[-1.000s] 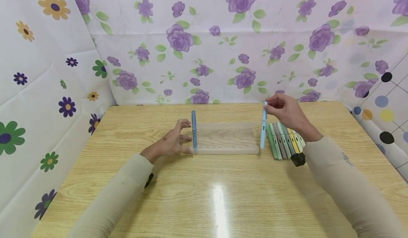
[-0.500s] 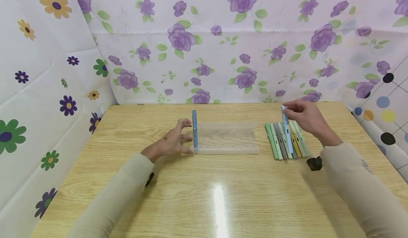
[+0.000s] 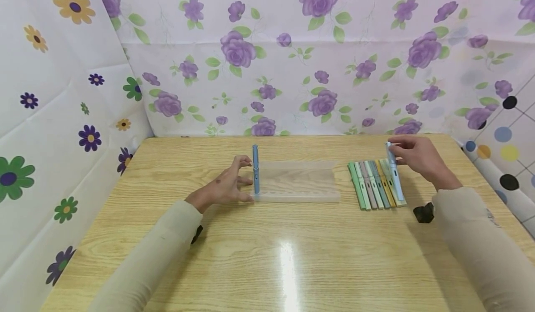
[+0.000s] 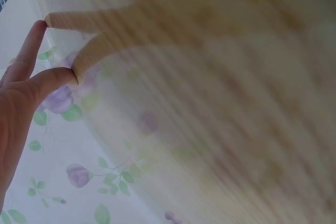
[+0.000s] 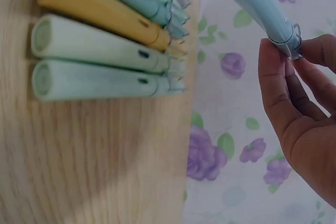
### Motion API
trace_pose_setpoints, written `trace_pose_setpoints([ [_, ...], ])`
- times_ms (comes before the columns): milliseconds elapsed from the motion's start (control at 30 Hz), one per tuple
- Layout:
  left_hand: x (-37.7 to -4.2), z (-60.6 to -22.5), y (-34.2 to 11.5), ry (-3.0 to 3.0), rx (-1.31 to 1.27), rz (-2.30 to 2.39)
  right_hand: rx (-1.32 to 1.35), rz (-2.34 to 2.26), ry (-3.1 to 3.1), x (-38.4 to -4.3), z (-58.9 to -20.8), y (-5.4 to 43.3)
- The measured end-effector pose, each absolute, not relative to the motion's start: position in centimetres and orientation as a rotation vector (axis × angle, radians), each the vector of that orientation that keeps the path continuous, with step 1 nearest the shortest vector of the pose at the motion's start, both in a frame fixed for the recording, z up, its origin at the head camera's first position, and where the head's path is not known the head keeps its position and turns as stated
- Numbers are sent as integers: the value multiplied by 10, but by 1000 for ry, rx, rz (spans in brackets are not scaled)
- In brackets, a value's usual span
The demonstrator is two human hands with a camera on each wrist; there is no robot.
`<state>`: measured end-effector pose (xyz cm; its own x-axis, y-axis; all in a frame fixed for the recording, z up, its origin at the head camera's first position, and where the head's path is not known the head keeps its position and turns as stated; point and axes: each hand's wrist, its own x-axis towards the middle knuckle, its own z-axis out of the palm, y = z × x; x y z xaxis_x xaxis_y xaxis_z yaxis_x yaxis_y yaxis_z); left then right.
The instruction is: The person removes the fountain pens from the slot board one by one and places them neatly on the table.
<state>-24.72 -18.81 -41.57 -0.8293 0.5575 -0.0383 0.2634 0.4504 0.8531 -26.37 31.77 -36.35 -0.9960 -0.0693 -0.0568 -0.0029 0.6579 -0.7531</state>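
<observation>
A clear plastic pen rack point(image 3: 296, 197) lies in the middle of the table, with a blue pen point(image 3: 256, 169) standing upright at its left end. Beside that end, my left hand point(image 3: 225, 184) rests with fingers and thumb spread, its tips at the rack's edge. In the left wrist view two fairly straight digits of the left hand point(image 4: 23, 85) touch a surface. My right hand point(image 3: 420, 156) pinches a light blue pen point(image 3: 394, 170) near its top, slightly tilted, over the right end of a row of pens point(image 3: 374, 184). The right wrist view shows fingertips at the held pen's point(image 5: 257, 3) clip end.
The row holds several pens side by side in green, grey, teal, yellow and pale mint. A black object point(image 3: 424, 213) sits by the right sleeve point(image 3: 472, 228). Behind the wooden table point(image 3: 251, 251) hangs a floral cloth point(image 3: 276, 70).
My right hand has carried the light blue pen rightward, from beside the rack's right end to the far right of the pen row. The left hand and the upright blue pen stay put.
</observation>
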Motion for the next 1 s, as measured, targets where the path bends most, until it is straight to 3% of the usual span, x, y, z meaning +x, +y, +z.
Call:
trace_pose_setpoints([
  [1000, -245, -413, -189, 2380, 686, 1331, 9, -975, 2769, -286, -413, 355],
])
